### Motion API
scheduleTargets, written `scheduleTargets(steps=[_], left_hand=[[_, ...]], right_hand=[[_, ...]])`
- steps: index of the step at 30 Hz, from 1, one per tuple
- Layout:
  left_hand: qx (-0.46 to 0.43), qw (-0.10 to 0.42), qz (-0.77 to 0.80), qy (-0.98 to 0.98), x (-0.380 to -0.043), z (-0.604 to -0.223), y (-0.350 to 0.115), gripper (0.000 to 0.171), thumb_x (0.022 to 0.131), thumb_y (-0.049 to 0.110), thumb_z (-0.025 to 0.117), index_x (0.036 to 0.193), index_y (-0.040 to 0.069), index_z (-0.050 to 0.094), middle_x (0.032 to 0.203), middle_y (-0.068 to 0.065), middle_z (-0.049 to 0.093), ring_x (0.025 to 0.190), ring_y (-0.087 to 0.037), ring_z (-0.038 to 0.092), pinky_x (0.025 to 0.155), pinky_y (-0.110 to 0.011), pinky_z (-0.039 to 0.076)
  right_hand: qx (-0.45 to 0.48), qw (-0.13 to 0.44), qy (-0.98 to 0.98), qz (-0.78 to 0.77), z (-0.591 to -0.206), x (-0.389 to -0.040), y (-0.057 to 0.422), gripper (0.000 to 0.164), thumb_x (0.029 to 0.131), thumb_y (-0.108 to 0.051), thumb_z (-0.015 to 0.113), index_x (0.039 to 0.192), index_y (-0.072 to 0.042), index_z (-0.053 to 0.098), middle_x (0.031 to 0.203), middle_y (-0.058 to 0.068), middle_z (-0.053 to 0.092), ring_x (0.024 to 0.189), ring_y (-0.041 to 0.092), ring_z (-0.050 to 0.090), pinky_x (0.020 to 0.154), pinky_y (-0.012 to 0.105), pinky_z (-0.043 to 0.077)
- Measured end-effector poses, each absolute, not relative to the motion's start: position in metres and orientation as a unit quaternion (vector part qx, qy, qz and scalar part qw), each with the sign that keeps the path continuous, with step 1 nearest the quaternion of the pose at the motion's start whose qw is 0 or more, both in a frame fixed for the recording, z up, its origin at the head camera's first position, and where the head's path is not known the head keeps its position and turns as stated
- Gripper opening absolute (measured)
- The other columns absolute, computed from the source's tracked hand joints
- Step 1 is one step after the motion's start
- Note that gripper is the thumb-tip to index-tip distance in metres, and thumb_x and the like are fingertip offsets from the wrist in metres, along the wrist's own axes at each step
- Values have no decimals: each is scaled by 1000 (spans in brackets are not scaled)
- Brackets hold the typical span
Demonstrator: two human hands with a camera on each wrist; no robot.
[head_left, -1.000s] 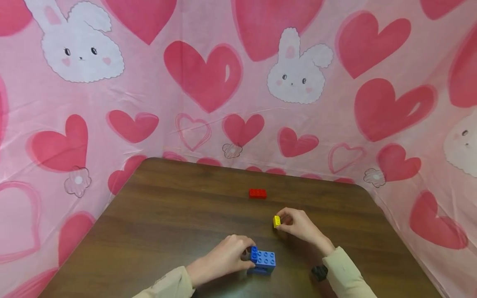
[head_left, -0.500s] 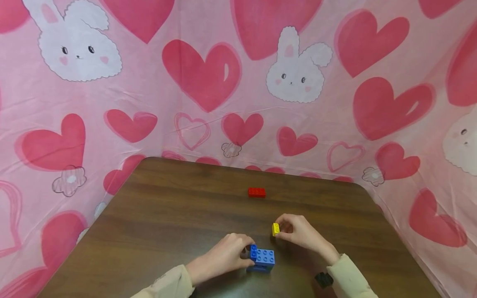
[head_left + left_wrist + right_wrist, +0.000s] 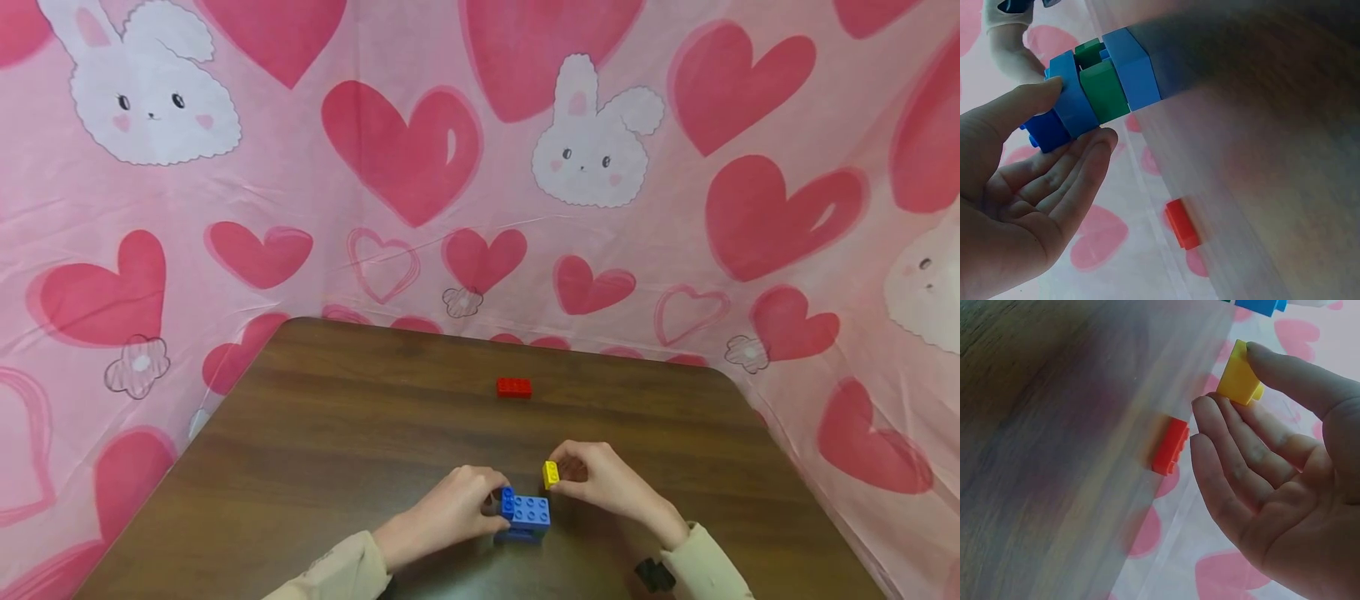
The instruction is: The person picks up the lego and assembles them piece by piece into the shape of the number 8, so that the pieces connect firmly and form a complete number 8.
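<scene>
My left hand (image 3: 457,508) grips the left end of a stack of toy building bricks (image 3: 529,510). In the left wrist view, a light blue brick (image 3: 1132,69) forms the base. Green bricks (image 3: 1105,90) sit in the middle with a gap between them, another light blue brick (image 3: 1072,94) lies over them, and a small dark blue brick (image 3: 1049,131) tops one end. Thumb and fingers lie on opposite sides there. My right hand (image 3: 611,479) pinches a small yellow brick (image 3: 551,474) between thumb and fingers, above the table, just beyond the stack's right end and apart from it.
A red brick (image 3: 513,387) lies alone farther back on the brown wooden table (image 3: 360,417). Pink cloth (image 3: 420,275) with hearts and rabbits hangs behind the table's far and left edges. A black object (image 3: 655,575) shows beside the right sleeve.
My right hand has brought the yellow brick nearer to me and closer to the stack. The left hand keeps its grip almost in place. The red brick stays put.
</scene>
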State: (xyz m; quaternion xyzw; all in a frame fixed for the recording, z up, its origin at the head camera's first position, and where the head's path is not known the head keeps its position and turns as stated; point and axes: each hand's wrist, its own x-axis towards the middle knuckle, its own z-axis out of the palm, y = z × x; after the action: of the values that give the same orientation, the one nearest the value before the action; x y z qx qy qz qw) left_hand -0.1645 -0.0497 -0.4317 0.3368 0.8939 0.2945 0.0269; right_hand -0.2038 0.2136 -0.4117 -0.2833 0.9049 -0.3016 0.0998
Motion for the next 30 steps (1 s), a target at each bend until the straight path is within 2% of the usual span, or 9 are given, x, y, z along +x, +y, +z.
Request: scheduleTargets(steps=[17,30], left_hand=[[331,36,301,894,-165,-432,-49,35,81,24,82,110,8,71,99,0,74,79,2,62,68,-10,51],[327,35,300,896,-165,-433,-49,34,81,25,82,109,9,72,98,1,74,78,2,61,68,-10,51]], right_hand=[[-284,102,906,-296,-400,-188,213,27,87,-29,76,106,-13,67,88,-5,71,74,-1,62,68,19,55],[-293,104,903,-296,-396,-180,212,27,87,-29,76,106,-13,67,92,-2,72,75,-3,61,69,18,55]])
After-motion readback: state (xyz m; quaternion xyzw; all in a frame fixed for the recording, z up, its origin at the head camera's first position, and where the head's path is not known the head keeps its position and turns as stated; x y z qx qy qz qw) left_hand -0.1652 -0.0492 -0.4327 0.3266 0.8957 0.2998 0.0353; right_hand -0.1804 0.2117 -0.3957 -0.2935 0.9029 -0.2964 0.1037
